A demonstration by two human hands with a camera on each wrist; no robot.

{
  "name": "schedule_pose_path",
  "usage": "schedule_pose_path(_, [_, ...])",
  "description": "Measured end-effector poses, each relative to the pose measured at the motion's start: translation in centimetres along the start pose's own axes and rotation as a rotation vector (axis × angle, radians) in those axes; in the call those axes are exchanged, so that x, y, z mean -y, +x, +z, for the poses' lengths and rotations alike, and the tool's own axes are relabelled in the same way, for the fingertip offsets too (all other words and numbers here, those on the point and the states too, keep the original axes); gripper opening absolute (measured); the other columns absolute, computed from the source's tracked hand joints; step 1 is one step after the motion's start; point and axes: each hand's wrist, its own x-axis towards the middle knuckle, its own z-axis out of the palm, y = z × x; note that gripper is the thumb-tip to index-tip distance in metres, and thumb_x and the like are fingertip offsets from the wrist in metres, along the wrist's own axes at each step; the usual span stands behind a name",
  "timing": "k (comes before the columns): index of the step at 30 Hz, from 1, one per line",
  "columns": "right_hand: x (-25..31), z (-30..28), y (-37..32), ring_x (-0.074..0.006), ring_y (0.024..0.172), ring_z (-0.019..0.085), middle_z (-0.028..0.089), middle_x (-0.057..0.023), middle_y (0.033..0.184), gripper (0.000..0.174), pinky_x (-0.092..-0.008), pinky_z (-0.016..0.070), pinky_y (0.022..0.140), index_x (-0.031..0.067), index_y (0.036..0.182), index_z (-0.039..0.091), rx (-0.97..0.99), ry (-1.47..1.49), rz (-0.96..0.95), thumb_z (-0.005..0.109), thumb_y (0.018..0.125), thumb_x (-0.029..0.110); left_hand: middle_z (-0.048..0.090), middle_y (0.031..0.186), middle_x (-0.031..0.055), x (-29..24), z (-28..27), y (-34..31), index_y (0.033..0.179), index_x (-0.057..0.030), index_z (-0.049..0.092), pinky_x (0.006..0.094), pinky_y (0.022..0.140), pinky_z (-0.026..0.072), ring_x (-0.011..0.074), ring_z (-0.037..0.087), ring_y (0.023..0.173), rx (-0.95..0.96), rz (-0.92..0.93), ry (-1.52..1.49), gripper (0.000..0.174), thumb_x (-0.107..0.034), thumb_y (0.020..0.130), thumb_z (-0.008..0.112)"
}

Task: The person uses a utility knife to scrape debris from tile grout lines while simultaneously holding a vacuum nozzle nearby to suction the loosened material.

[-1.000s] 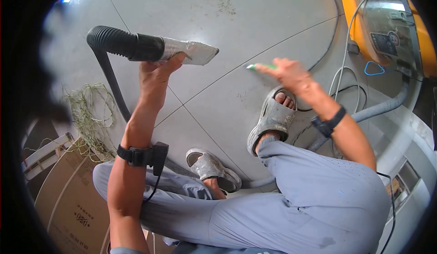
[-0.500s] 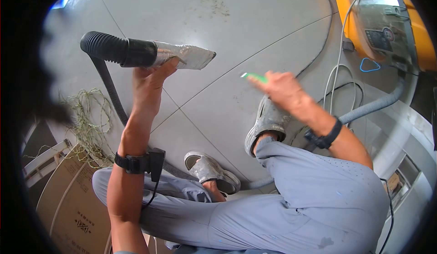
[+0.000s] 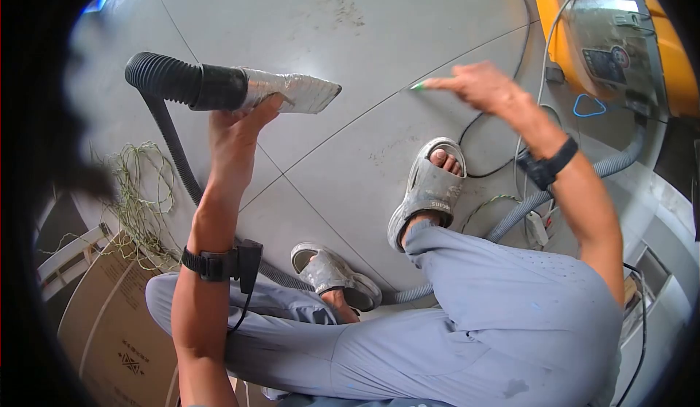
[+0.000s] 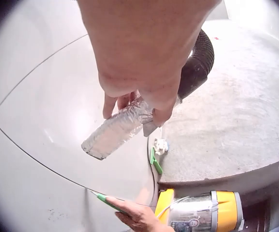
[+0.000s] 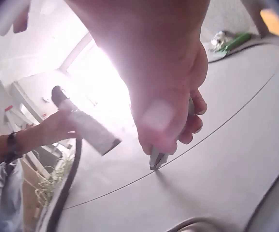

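Gripping the foil-wrapped nozzle (image 3: 299, 91), the person's left hand (image 3: 235, 137) has its fingers curled about it, the thumb against the near side. From where I stand, the nozzle's long axis lies crosswise in front of the person, above the floor (image 3: 292, 13); its slanted end reaches out past the fingers and points right, toward the other hand. On the opposite side of those fingers, the black hose (image 3: 164, 77) joins the nozzle, bends round and drops back toward the legs.

Well apart to the right, the right hand (image 3: 485, 90) grasps a slim green-handled tool (image 4: 111, 204), its fingers wrapped round the handle and mostly hiding it. That tool's long axis runs on from the index finger, its tip pointing left and down at the dark tile joint (image 3: 350, 131). Nearer the person than those fingers is a spattered sandal (image 3: 434, 188); off to their right stands a yellow machine (image 3: 662, 61).
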Motion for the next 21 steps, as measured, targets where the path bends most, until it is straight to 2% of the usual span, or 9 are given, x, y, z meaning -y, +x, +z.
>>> schedule_pose_path(3, [-4.9, -2.3, -2.8, -0.0321, 0.068, 0.066, 0.063, -0.0119, 0.074, 0.052, -0.0440, 0.0554, 0.063, 0.0388, 0.138, 0.060, -0.041, -0.306, 0.091, 0.054, 0.095, 0.010, 0.065, 0.112, 0.0035, 0.3, 0.1, 0.0, 0.129, -0.0089, 0.055, 0.0359, 0.091, 0.0574, 0.0153, 0.066, 0.107, 0.033, 0.024, -0.025, 0.046, -0.009, 0.089, 0.077])
schedule_pose_path(4, [-5.6, -3.1, -4.0, -0.0321, 0.068, 0.066, 0.063, -0.0119, 0.074, 0.052, -0.0440, 0.0554, 0.063, 0.0388, 0.138, 0.060, -0.040, -0.307, 0.095, 0.054, 0.095, 0.010, 0.065, 0.112, 0.0031, 0.7, 0.5, -0.2, 0.128, -0.0087, 0.056, 0.0351, 0.091, 0.0567, 0.0144, 0.065, 0.106, 0.034, 0.007, -0.051, 0.045, -0.007, 0.088, 0.078])
schedule_pose_path(6, [-6.9, -4.4, -5.6, -0.0345, 0.072, 0.067, 0.065, -0.0125, 0.080, 0.052, -0.0454, 0.0556, 0.064, 0.0381, 0.140, 0.057, -0.067, -0.331, 0.262, 0.055, 0.095, 0.012, 0.064, 0.112, 0.0028, 1.2, 2.2, -0.2, 0.127, -0.0084, 0.056, 0.0343, 0.091, 0.0560, 0.0134, 0.064, 0.106, 0.040, -0.002, -0.081, 0.045, -0.005, 0.087, 0.078])
schedule_pose_path(8, [-5.4, -4.2, -7.0, -0.0334, 0.073, 0.067, 0.065, -0.0111, 0.083, 0.054, -0.0455, 0.0559, 0.065, 0.0388, 0.143, 0.055, -0.129, -0.307, 0.284, 0.055, 0.095, 0.013, 0.066, 0.102, 0.0021, 1.9, 5.3, -0.5, 0.116, -0.0032, 0.063, 0.0288, 0.088, 0.0503, 0.0121, 0.062, 0.096, 0.019, 0.034, -0.118, 0.037, -0.001, 0.084, 0.080])
schedule_pose_path(9, [-3.6, -4.0, -7.2, -0.0329, 0.072, 0.067, 0.065, -0.0104, 0.083, 0.055, -0.0454, 0.0560, 0.065, 0.0396, 0.144, 0.054, -0.182, -0.208, 0.326, 0.056, 0.095, 0.014, 0.066, 0.102, 0.0021, 2.7, 6.3, -0.7, 0.116, -0.0032, 0.063, 0.0288, 0.088, 0.0503, 0.0121, 0.062, 0.096, 0.026, 0.037, -0.118, 0.037, -0.001, 0.084, 0.080])
schedule_pose_path(12, [0.7, -1.7, -7.4, -0.0311, 0.069, 0.066, 0.062, -0.0086, 0.080, 0.057, -0.0440, 0.0564, 0.065, 0.0403, 0.146, 0.052, -0.285, -0.045, 0.389, 0.060, 0.095, 0.017, 0.059, 0.101, -0.0002, 5.7, 7.5, -2.3, 0.128, -0.0024, 0.050, 0.0249, 0.083, 0.0491, 0.0095, 0.059, 0.091, 0.092, 0.100, 0.031, 0.055, -0.001, 0.083, 0.081])
schedule_pose_path(16, [4.6, 2.3, -8.4, -0.0303, 0.066, 0.064, 0.059, -0.0080, 0.077, 0.060, -0.0428, 0.0558, 0.064, 0.0367, 0.146, 0.053, -0.376, 0.161, 0.373, 0.066, 0.092, 0.016, 0.060, 0.102, 0.0003, 4.9, 9.1, -2.4, 0.126, -0.0035, 0.051, 0.0234, 0.082, 0.0495, 0.0082, 0.059, 0.092, 0.110, 0.022, 0.017, 0.051, -0.001, 0.084, 0.080])
schedule_pose_path(20, [6.5, 3.4, -10.3, -0.0311, 0.064, 0.062, 0.057, -0.0088, 0.076, 0.063, -0.0436, 0.0543, 0.062, 0.0355, 0.147, 0.052, -0.409, 0.274, 0.421, 0.069, 0.091, 0.014, 0.061, 0.103, 0.0004, 4.8, 12.5, 0.0, 0.125, -0.0038, 0.051, 0.0234, 0.080, 0.0500, 0.0083, 0.060, 0.093, 0.137, 0.099, -0.066, 0.051, -0.001, 0.084, 0.080])
schedule_pose_path(21, [6.5, 3.8, -10.3, -0.0316, 0.063, 0.061, 0.057, -0.0092, 0.076, 0.062, -0.0439, 0.0538, 0.061, 0.0359, 0.147, 0.052, -0.412, 0.313, 0.443, 0.068, 0.091, 0.014, 0.062, 0.101, 0.0000, 5.1, 13.7, 1.0, 0.117, -0.0022, 0.057, 0.0248, 0.081, 0.0503, 0.0082, 0.060, 0.094, 0.129, 0.108, -0.129, 0.041, -0.002, 0.084, 0.080])
